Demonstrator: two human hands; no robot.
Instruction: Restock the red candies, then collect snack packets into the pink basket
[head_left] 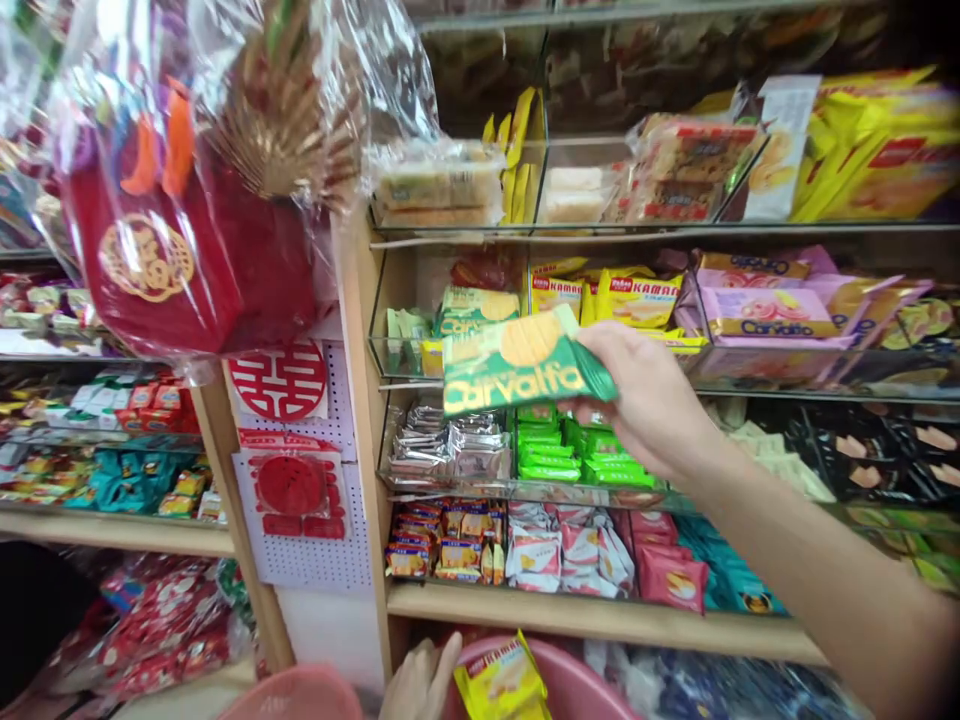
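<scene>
My right hand (630,395) is closed on the right end of a green and cream Carvalfa packet (510,365), held up before the shelf compartment with a similar green packet (472,308). Low in the view, my left hand (421,680) is at the left rim of a pink basin (581,680), with fingers partly showing beside a yellow Kaman packet (501,680) in the basin. Whether those fingers grip the rim or the packet is not clear.
Shelves with glass dividers hold yellow Kaman packets (641,298), pink packets (772,310) and bright green packets (547,450). A wrapped red bag (165,250) hangs at upper left. Another pink basin (300,695) stands at the bottom left.
</scene>
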